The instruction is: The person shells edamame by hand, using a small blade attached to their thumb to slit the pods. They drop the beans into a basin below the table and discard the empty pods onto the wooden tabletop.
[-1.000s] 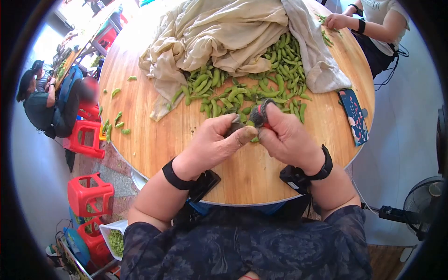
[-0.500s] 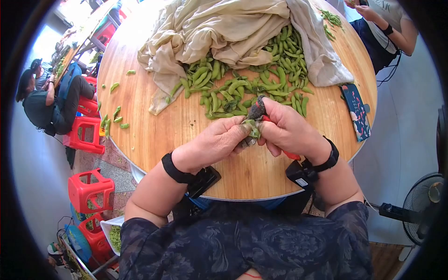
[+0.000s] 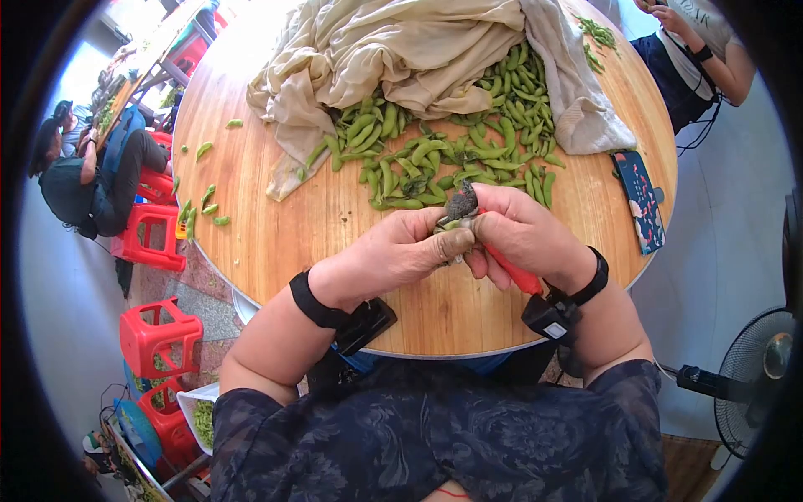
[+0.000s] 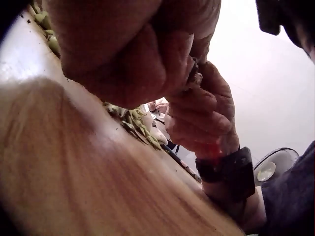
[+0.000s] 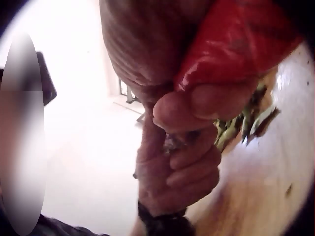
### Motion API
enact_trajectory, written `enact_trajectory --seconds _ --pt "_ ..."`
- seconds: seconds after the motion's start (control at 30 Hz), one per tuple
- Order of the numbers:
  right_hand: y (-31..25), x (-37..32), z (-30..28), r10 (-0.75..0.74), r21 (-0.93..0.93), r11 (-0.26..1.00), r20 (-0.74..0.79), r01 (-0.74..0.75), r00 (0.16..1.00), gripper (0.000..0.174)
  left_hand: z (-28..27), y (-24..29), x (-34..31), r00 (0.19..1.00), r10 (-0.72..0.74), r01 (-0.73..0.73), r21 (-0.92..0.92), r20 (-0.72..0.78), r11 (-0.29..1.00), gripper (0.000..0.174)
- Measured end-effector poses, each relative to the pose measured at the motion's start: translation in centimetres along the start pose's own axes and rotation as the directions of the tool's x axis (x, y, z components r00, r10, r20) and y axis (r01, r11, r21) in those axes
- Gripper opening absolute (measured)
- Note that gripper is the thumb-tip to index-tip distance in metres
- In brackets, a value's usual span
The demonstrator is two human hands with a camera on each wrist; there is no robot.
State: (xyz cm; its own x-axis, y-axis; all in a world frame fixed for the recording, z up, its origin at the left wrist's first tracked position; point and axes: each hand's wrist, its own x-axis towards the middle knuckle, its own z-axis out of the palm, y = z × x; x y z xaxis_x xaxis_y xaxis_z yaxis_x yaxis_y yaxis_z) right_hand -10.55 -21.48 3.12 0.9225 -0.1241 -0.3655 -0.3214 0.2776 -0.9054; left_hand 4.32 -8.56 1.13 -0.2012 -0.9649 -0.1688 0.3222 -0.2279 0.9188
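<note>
Green pod (image 3: 456, 224) pinched by left hand (image 3: 403, 248), beside right hand (image 3: 527, 231) gripping red handle (image 3: 515, 272), hands close together

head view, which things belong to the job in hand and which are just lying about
Likely the job:
green pods
red handle held in the right hand

Likely just about:
dark patterned flat item
red stools
fan

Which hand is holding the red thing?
The right hand: the red thing sticks out of its grip. Nothing red shows in the left hand.
</note>
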Motion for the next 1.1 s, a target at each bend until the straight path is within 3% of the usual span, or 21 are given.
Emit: enact_trajectory --seconds 0.07,0.17,0.27,0.33,0.37,0.4,0.47,0.5,0.57,0.6,0.67,0.7,0.73,0.8,0.87,0.93,1.0,1.07,1.1 --pt "-0.1 0.0 0.1 0.008 0.002 1.000 0.002 -0.008 1.000 0.017 0.1 -0.4 0.0 0.997 0.067 -0.065 0.099 -0.023 0.993 0.027" --pt "0.1 0.0 0.4 0.006 -0.012 1.000 -0.016 -0.006 1.000 0.014 -0.1 -1.8 0.3 0.988 0.151 -0.149 0.068 -0.031 0.987 0.021" --pt "0.8 0.1 1.2 -0.065 -0.149 0.988 -0.112 0.048 0.992 0.008 -0.4 -1.8 0.1 0.993 0.091 -0.083 0.102 -0.081 0.991 0.017" --pt "2.0 0.3 1.4 -0.405 -0.612 0.754 -0.146 0.239 0.903 0.009 -0.4 -2.2 0.2 0.982 0.105 -0.071 0.210 -0.155 0.975 0.017" --pt "2.9 0.7 1.5 -0.550 -0.723 0.622 -0.129 0.301 0.825 0.013 -0.4 -2.4 0.2 0.966 0.126 -0.051 0.314 -0.226 0.948 0.019" --pt "2.9 0.8 1.6 -0.547 -0.722 0.624 -0.129 0.300 0.827 0.013 -0.5 -2.6 0.2 0.966 0.124 -0.049 0.311 -0.227 0.949 0.019" --pt "3.0 0.8 1.6 -0.658 -0.821 0.497 -0.145 0.282 0.739 0.012 -0.6 -2.8 0.4 0.952 0.152 -0.054 0.341 -0.267 0.939 0.024" --pt "2.9 0.8 1.4 -0.657 -0.820 0.499 -0.147 0.280 0.739 0.012 -0.6 -2.7 0.4 0.952 0.150 -0.053 0.340 -0.266 0.939 0.024" --pt "2.3 0.8 0.7 -0.611 -0.687 0.669 -0.291 0.284 0.736 0.012 -0.6 -2.2 0.4 0.941 0.127 -0.060 0.214 -0.313 0.975 0.027" --pt "1.7 0.4 0.7 -0.611 -0.688 0.668 -0.292 0.282 0.736 0.012 -0.9 -1.8 0.2 0.942 0.128 -0.062 0.212 -0.312 0.975 0.027" --pt "0.5 -0.3 0.6 -0.439 -0.652 0.736 -0.254 0.183 0.862 0.014 -2.1 -0.7 0.0 0.889 0.106 -0.141 -0.044 -0.446 0.989 0.028" --pt "1.4 -0.1 0.3 -0.512 -0.795 0.545 -0.061 0.268 0.857 0.016 -2.1 -0.2 0.2 0.842 0.110 -0.185 -0.091 -0.528 0.978 0.024" --pt "1.8 0.1 0.4 -0.511 -0.796 0.542 -0.057 0.270 0.858 0.016 -2.3 -0.2 0.2 0.840 0.113 -0.189 -0.091 -0.530 0.978 0.024" --pt "2.4 0.5 0.8 -0.467 -0.925 0.315 0.044 0.212 0.883 0.015 -2.8 -0.3 0.0 0.852 0.120 -0.260 -0.213 -0.510 0.942 0.019" --pt "2.2 0.8 0.5 -0.520 -0.936 0.313 -0.029 0.160 0.854 0.019 -2.2 0.1 0.0 0.843 0.122 -0.267 -0.209 -0.525 0.941 0.017" --pt "1.9 1.0 0.1 -0.691 -0.967 0.202 -0.029 0.154 0.722 0.018 -2.1 0.2 0.0 0.833 0.126 -0.276 -0.207 -0.539 0.939 0.015" --pt "2.1 1.4 0.0 -0.683 -0.979 0.137 0.018 0.152 0.730 0.019 -2.3 0.0 0.0 0.854 0.121 -0.252 -0.201 -0.506 0.947 0.013" --pt "2.3 1.8 -0.1 -0.549 -0.988 0.047 0.098 0.148 0.830 0.019 -2.3 -0.4 0.1 0.861 0.100 -0.229 -0.204 -0.498 0.952 0.014" --pt "2.4 2.0 -0.4 -0.549 -0.988 0.045 0.096 0.144 0.830 0.019 -2.2 -0.6 0.1 0.868 0.076 -0.200 -0.205 -0.490 0.958 0.015"
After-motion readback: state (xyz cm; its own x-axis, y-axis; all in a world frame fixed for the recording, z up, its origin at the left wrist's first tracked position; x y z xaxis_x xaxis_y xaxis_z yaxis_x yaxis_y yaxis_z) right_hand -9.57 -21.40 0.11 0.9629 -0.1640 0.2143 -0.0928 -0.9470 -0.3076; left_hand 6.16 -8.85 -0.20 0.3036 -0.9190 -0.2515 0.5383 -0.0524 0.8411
